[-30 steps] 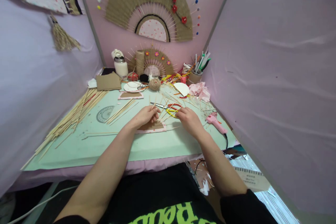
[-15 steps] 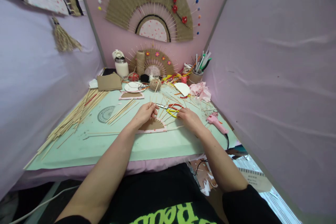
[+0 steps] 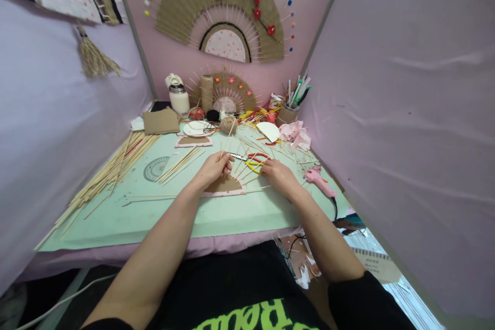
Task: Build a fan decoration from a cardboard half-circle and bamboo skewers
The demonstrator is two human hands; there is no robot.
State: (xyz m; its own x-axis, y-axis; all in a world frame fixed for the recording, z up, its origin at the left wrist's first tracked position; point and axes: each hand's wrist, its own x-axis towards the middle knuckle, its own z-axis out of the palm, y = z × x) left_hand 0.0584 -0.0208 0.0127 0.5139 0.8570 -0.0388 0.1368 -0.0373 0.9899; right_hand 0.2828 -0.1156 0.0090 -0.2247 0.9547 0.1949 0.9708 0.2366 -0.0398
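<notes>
A half-round piece of brown cardboard (image 3: 227,185) with a pink edging lies in front of me, and thin bamboo sticks fan out from its curved side. My left hand (image 3: 217,167) is closed at its left part, fingertips pinching a bamboo stick (image 3: 231,139) that points up and away. To the right, my right hand (image 3: 280,176) is closed with its fingertips on the outer end of a bamboo stick (image 3: 253,179); the grip is partly hidden. Between the hands, just beyond them, lie pliers (image 3: 255,161) with red and yellow handles.
Many loose bamboo sticks (image 3: 102,175) cover the table's left side, beside a protractor (image 3: 155,168) and a smaller stick bundle (image 3: 180,164). A pink glue gun (image 3: 320,181) lies at right. Twine (image 3: 229,125), a white jar (image 3: 179,100) and a tool cup (image 3: 288,112) stand behind.
</notes>
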